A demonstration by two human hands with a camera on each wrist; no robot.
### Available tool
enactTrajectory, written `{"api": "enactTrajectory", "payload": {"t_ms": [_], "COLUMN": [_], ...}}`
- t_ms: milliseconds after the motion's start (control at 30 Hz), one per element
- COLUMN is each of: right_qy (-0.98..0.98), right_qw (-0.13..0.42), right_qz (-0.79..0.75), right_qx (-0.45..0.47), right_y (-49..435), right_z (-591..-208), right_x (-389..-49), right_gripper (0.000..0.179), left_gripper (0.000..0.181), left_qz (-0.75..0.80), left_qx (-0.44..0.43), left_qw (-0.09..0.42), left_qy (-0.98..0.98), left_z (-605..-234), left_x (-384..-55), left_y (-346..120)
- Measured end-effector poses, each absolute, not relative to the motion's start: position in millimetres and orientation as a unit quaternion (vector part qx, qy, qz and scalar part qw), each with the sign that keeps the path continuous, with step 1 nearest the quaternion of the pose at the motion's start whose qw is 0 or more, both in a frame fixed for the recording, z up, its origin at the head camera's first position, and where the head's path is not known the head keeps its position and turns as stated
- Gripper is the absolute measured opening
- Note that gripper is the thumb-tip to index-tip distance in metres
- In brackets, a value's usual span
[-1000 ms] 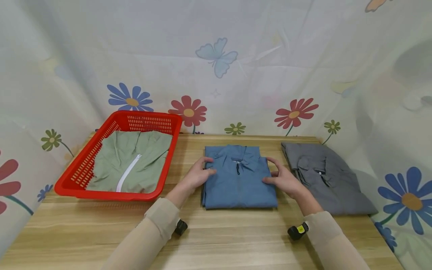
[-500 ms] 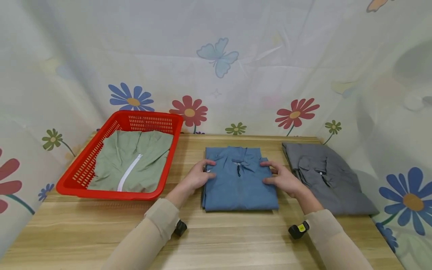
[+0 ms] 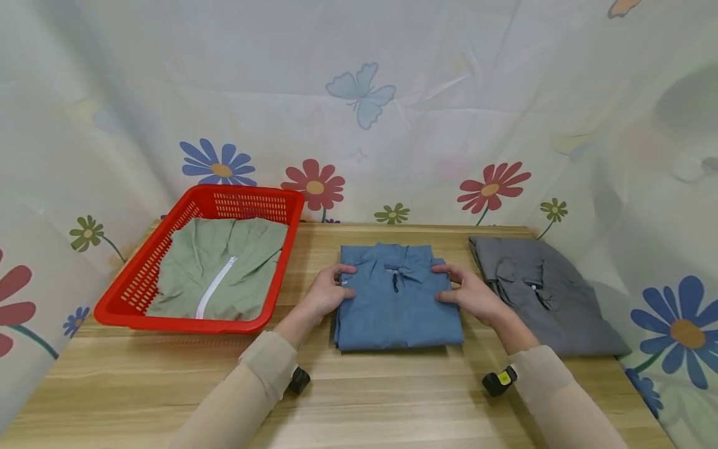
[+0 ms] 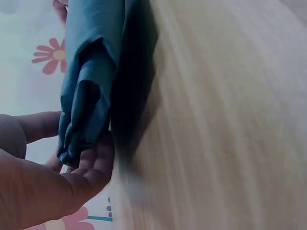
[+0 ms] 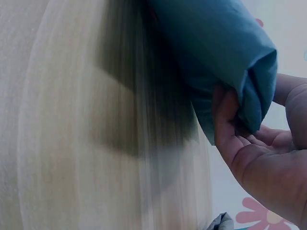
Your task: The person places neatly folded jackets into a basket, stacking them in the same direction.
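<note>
Sleeves (image 3: 238, 396): both are reaching in from the near side, beige and cuffed.
Wrist devices (image 3: 300, 380): black, hanging below the cuffs; the right one is showing a yellow label (image 3: 505, 378), any print too small to read.
Table (image 3: 370, 402): wood-grained, bearing the clothes and basket.
Left hand (image 3: 324, 294): pinching the blue shirt's left side between thumb and fingers, some fingers tucking underneath.
Right hand (image 3: 477, 297): pinching the opposite side likewise, its wrist passing in front of the grey shirt's near left edge.
Blue shirt (image 3: 398, 321): lying folded between the hands, collar facing away; its gripped edges are standing off the wood, though whether the middle is touching cannot be told.
White mark (image 3: 344, 282): showing beside the left fingers, too small to read.
Zip pull (image 3: 395, 282): dark, hanging below the collar.
Grey shirt (image 3: 566, 318): lying folded at the right.
Basket (image 3: 196, 325): red, standing at the left and holding a green jacket (image 3: 182, 271) with a white zip (image 3: 215, 287).
Curtain (image 3: 449, 137): hanging behind, showing printed flowers and a butterfly (image 3: 363, 95).
</note>
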State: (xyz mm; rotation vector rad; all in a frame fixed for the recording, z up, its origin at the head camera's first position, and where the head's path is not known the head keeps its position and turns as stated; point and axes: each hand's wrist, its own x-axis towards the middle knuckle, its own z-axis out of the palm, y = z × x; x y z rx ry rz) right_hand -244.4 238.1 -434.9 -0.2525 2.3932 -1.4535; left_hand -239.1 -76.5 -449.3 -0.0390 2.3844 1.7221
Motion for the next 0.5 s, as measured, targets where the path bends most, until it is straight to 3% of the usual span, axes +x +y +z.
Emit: {"api": "enactTrajectory", "payload": {"t_ms": [500], "right_qy": [0.837], "right_qw": [0.153], "right_qz": [-0.515], "right_qx": [-0.101], "right_y": [233], "right_z": [-418], "right_x": [-242], "right_gripper": [0.061], "left_gripper": [0.044], "left_qz": [0.582], "left_qx": [-0.008], "left_qw": [0.074], "left_qy": [0.810], "left_z": [-431], "left_x": [-231], "left_y": [-78]}}
